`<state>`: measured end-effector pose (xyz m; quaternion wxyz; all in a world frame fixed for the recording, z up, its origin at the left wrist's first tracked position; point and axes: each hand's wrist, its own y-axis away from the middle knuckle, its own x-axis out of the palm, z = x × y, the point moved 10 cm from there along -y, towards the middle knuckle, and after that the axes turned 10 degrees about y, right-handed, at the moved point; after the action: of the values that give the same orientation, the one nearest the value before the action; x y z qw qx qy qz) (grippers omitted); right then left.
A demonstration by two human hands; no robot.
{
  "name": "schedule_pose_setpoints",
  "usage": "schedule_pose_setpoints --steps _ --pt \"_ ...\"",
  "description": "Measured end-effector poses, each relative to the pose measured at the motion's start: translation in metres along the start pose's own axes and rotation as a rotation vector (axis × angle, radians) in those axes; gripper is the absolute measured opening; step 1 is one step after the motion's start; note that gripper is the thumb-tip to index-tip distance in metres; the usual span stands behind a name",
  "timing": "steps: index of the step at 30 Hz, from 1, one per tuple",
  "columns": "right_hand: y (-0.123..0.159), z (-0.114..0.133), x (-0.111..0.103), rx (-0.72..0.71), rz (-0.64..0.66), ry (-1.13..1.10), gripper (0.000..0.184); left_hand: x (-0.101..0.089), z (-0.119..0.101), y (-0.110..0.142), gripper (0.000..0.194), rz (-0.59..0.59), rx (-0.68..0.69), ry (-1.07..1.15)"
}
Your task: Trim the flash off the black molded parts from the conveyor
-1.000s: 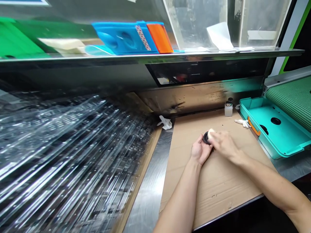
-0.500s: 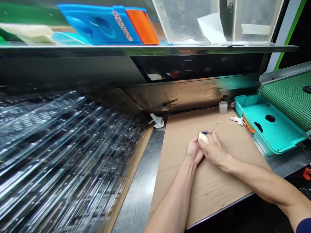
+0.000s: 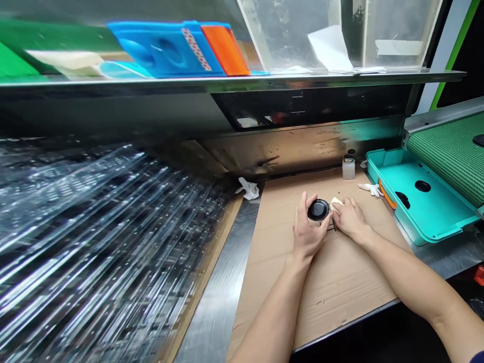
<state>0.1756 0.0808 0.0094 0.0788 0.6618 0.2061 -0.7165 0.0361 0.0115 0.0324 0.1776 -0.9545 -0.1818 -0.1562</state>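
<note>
While the forearms reach over a brown cardboard sheet [image 3: 280,282], the left hand [image 3: 308,234] holds a round, shallow black part [image 3: 318,209] just above it, fingers curled about its edge with its dished face showing. Close on its right, the right hand [image 3: 348,217] is closed, pinching a small cream-white pad [image 3: 336,202] in the fingertips, near the rim of the black part; whether the pad touches that rim is hard to tell. Thin dark lines show on the cardboard below the hands, too small to make out.

Along the left side, a blurred mass of clear, ridged plastic [image 3: 94,242] spreads beside a bare metal strip [image 3: 223,292]. Right of the cardboard sits a teal tray [image 3: 440,222] with an orange clip [image 3: 387,194] on its side; inside lie a black disc [image 3: 422,186] and another dark piece [image 3: 403,199]. A crumpled white glove [image 3: 371,189] rests by the clip, and a white crumpled item [image 3: 248,188] lies near the cardboard's far left corner.

Toward the back edge of the cardboard stands a small, pale bottle [image 3: 348,169] with a dark top. Beyond the tray runs a green textured belt [image 3: 446,151], carrying a dark round piece [image 3: 479,140]. Higher up, a metal shelf [image 3: 264,82] bears a blue and orange holder [image 3: 166,50] and a folded white paper [image 3: 330,49].
</note>
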Motion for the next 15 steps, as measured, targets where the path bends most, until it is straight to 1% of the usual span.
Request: schedule_pose_setpoints --steps 2,4,7,10,12,15 --pt "-0.001 -0.001 0.0 0.005 -0.002 -0.014 0.037 0.001 -0.006 0.001 0.096 -0.008 0.062 -0.039" --pt "-0.002 -0.003 0.0 0.006 -0.001 -0.021 0.037 -0.001 -0.005 -0.001 0.096 -0.01 0.102 -0.107" --pt "-0.003 -0.004 0.001 0.01 0.021 -0.018 0.037 0.0 -0.003 -0.003 0.097 0.019 0.213 -0.343" --pt "-0.004 -0.004 0.002 0.01 0.034 -0.018 0.038 0.007 -0.003 -0.001 0.097 0.083 0.357 -0.573" --pt "-0.004 -0.004 0.002 0.005 0.025 -0.02 0.038 0.008 -0.003 0.001 0.096 0.096 0.4 -0.617" --pt "-0.005 -0.004 0.002 0.002 0.004 -0.026 0.038 0.009 -0.003 0.003 0.093 0.1 0.402 -0.608"
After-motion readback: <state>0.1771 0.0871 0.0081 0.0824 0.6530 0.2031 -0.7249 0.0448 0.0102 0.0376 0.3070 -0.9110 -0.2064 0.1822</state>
